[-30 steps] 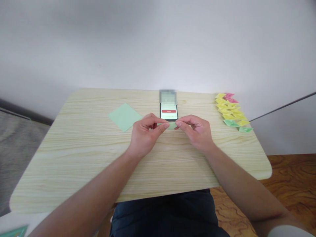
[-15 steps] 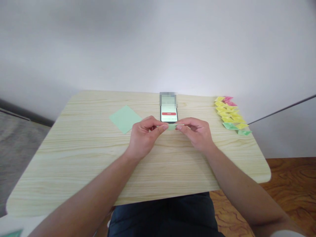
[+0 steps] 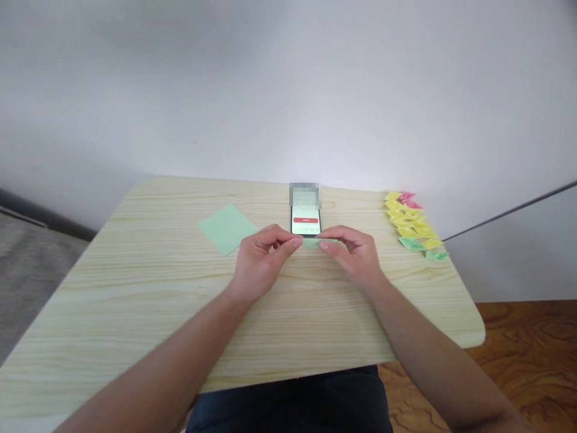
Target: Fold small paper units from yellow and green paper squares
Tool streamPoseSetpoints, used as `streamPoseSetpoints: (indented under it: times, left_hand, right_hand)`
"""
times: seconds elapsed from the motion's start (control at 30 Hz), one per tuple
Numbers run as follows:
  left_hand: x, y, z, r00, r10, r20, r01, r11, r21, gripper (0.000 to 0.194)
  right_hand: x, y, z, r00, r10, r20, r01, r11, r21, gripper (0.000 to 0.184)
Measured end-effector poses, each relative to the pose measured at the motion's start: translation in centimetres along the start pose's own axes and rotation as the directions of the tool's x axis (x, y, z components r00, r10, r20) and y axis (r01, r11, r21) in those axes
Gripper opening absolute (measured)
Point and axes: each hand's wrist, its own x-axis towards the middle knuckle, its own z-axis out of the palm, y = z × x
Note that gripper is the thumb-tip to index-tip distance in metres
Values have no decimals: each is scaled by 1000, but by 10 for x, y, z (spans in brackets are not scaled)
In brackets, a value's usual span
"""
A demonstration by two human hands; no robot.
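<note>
Between my hands is a small folded piece of green paper (image 3: 311, 243), held just in front of the phone's near end. My left hand (image 3: 265, 255) pinches its left end between thumb and forefinger. At the other end, my right hand (image 3: 354, 251) grips the paper the same way, its thumb lying along the near face. The fingers hide much of the paper, so its full shape is unclear. A flat square sheet of green paper (image 3: 228, 228) lies on the table just left of my left hand.
A phone (image 3: 306, 221) with a lit screen lies beyond my hands, near the wall (image 3: 288, 90). Rows of folded yellow (image 3: 408, 222), pink (image 3: 409, 199) and green paper pieces (image 3: 436, 255) stand along the right side of the wood-grain table (image 3: 148, 288).
The view has tilted slightly, so the table and everything on it appear lower. My right thumb has shifted a little on the folded paper; both hands still pinch it.
</note>
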Motion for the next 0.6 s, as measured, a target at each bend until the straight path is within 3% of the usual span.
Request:
streamPoseSetpoints:
  times: [0.3,0.6]
  left_hand:
    - [0,3,4,997,64,51,-67,995,68,14]
    - [-1,-1,0,999,39,28,-41,997,64,17]
  right_hand:
    - [1,-4,3,997,-50,63,54,996,-65,9]
    - [1,-5,2,1000,-10,9,11,996,-90,13]
